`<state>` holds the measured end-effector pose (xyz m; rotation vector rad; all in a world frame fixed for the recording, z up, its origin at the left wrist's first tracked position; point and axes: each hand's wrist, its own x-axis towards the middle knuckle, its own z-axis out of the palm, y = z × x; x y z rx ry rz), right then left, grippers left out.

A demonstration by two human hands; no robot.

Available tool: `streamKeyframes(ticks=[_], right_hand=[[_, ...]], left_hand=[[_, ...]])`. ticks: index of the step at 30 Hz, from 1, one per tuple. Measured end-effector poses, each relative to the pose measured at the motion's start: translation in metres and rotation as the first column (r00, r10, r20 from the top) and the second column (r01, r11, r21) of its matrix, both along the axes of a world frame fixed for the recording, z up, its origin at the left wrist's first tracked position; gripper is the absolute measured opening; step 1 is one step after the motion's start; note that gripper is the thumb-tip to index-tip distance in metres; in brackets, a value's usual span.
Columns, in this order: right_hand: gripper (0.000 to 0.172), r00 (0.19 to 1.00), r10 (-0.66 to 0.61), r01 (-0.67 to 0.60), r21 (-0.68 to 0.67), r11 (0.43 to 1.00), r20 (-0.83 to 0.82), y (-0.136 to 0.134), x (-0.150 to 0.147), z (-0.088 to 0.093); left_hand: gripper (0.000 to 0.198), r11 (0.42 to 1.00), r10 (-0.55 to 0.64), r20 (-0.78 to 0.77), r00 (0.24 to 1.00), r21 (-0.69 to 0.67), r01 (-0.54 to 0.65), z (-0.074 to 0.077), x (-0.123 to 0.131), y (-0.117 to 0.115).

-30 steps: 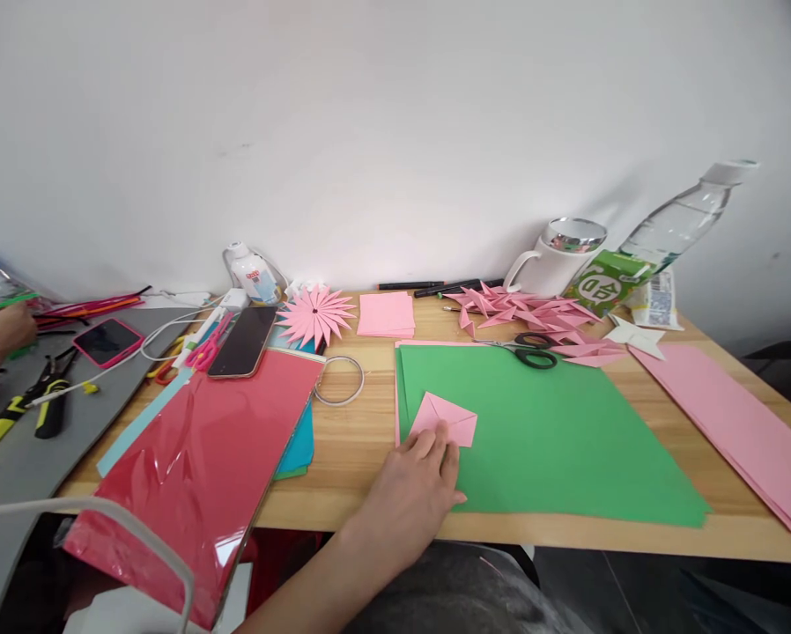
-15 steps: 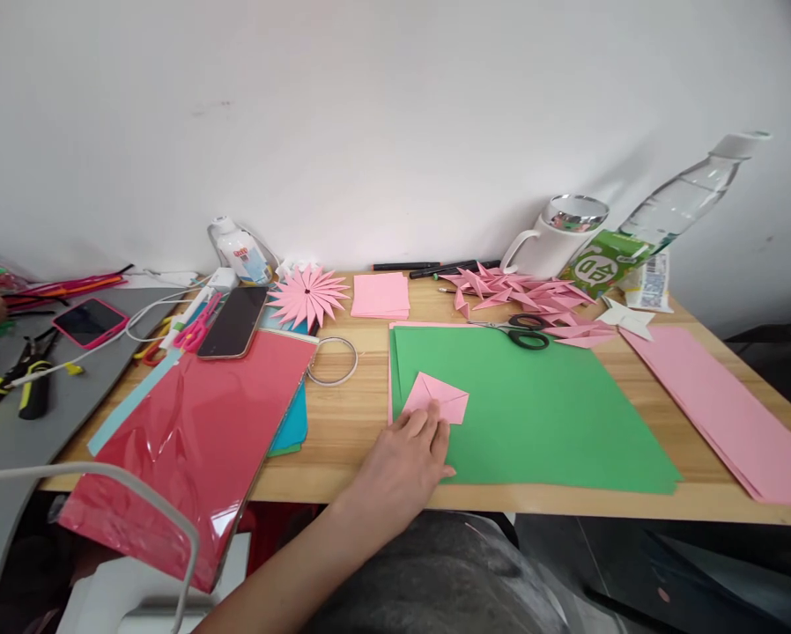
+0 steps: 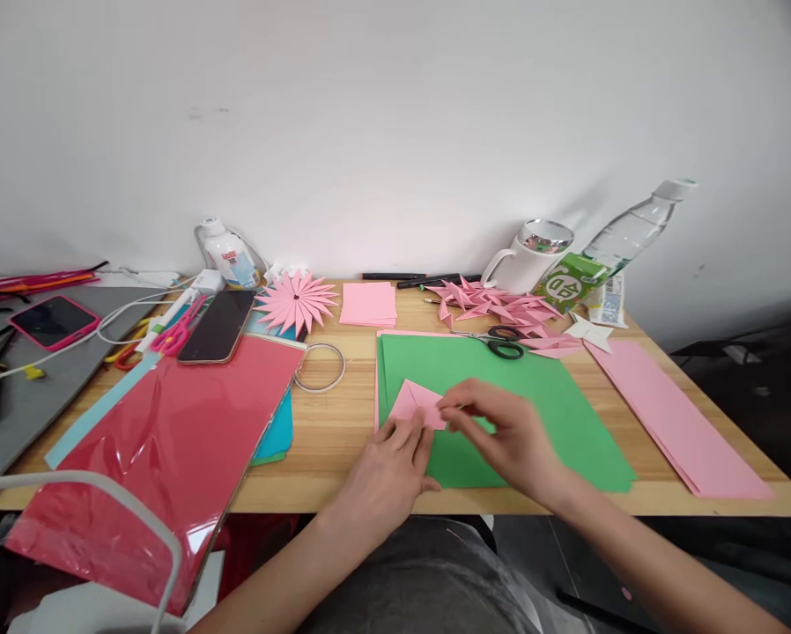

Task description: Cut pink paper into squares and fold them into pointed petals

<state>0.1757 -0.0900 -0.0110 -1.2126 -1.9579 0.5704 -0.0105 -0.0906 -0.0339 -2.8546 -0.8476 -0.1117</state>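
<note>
A small folded piece of pink paper [image 3: 409, 401] with crease lines lies near the left side of a stack of green sheets [image 3: 554, 405]. My left hand [image 3: 392, 467] rests over its lower edge, fingers stretched out and pressing it down. From the right, my right hand [image 3: 501, 427] reaches in with thumb and forefinger pinched at the paper's right corner. My fingers cover the paper's lower part. Black-handled scissors [image 3: 505, 343] lie on the far edge of the green sheets.
Pink folded pieces [image 3: 501, 304], a mug [image 3: 528, 255], a green box [image 3: 571, 282] and a bottle [image 3: 633, 233] stand behind. Pink strips [image 3: 679, 418] lie right. Leftward are a tape ring [image 3: 321, 368], pink squares [image 3: 367, 304], a paper flower [image 3: 296, 298], red sheets [image 3: 171, 431] and a phone [image 3: 217, 326].
My right hand has come in from the right to the paper's corner. My left hand stays on the paper. The view has shifted slightly, and another person's hand at the far left is gone from view.
</note>
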Motion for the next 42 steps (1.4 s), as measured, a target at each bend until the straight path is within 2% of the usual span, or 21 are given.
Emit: streamKeyframes(ticks=[3,6,10,14,18,22,29,32,35,37,42], right_hand=[[0.011,0.998,0.052,-0.055,-0.094,0.994,-0.027,0.008,-0.007,-0.019],[0.008,1.000,0.028,-0.028,-0.165,0.986,-0.004,0.014,-0.010,-0.032],[0.012,0.994,0.046,-0.028,-0.175,0.984,0.101,0.017,-0.010,-0.032],[0.013,0.992,0.034,-0.011,-0.183,0.983,0.123,0.016,-0.013,-0.030],[0.012,0.992,-0.061,0.077,-0.142,0.987,0.112,0.010,-0.021,-0.033],[0.013,0.979,-0.123,0.134,-0.059,0.989,0.162,0.006,-0.028,-0.036],[0.020,0.961,-0.138,0.123,0.078,0.989,0.239,0.006,-0.032,-0.041],[0.025,0.945,-0.113,0.077,0.128,0.989,0.307,0.004,-0.031,-0.041],[0.028,0.927,-0.095,0.046,0.142,0.989,0.362,0.002,-0.030,-0.040],[0.030,0.935,-0.079,0.035,0.132,0.991,0.345,0.003,-0.029,-0.040],[0.028,0.991,-0.055,0.046,0.069,0.997,0.125,0.009,-0.026,-0.043]], left_hand=[[0.059,1.000,0.020,-0.039,0.999,0.006,-0.020,-0.001,-0.001,-0.002],[0.054,0.999,0.034,0.002,0.999,0.009,-0.034,-0.008,-0.008,-0.005],[0.041,1.000,0.015,0.163,0.987,-0.021,-0.011,-0.014,-0.023,-0.006],[0.039,0.988,0.085,0.257,0.963,-0.148,-0.048,-0.006,-0.029,-0.003],[0.039,0.983,0.101,0.257,0.961,-0.172,-0.057,0.001,-0.029,-0.005],[0.041,0.989,0.092,0.219,0.971,-0.131,-0.064,-0.001,-0.029,-0.004],[0.037,0.999,0.040,0.232,0.972,-0.005,-0.040,-0.012,-0.030,0.007],[0.035,0.999,0.033,0.303,0.953,-0.032,-0.024,-0.014,-0.035,0.011],[0.031,0.990,0.091,0.378,0.921,-0.134,-0.043,-0.013,-0.039,0.015],[0.028,0.974,0.168,0.425,0.889,-0.209,-0.084,-0.011,-0.039,0.016],[0.032,0.907,0.379,0.555,0.741,-0.381,-0.179,-0.015,-0.034,0.016]])
